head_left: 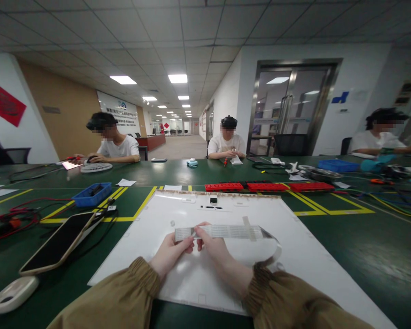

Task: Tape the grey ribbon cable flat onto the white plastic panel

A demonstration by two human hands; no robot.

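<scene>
A long pale strip (pixel 226 231) with fine printed rows lies across a white board (pixel 198 274), its right part curling down toward my right sleeve. My left hand (pixel 173 251) pinches the strip near its left end. Close beside it, my right hand (pixel 214 244) has thumb and fingers closed on the same strip. A short piece of clear tape (pixel 250 227) crosses the strip toward its right side. Beyond the hands, a small dark square (pixel 213 200) shows at the board's far edge.
Left of the board are a phone (pixel 60 242), a white oval object (pixel 13 294) and a blue tray (pixel 92 194). Red strips (pixel 267 187) lie past the board's far edge. Cables and a second blue tray (pixel 339 165) are at right. Several people sit around the green table.
</scene>
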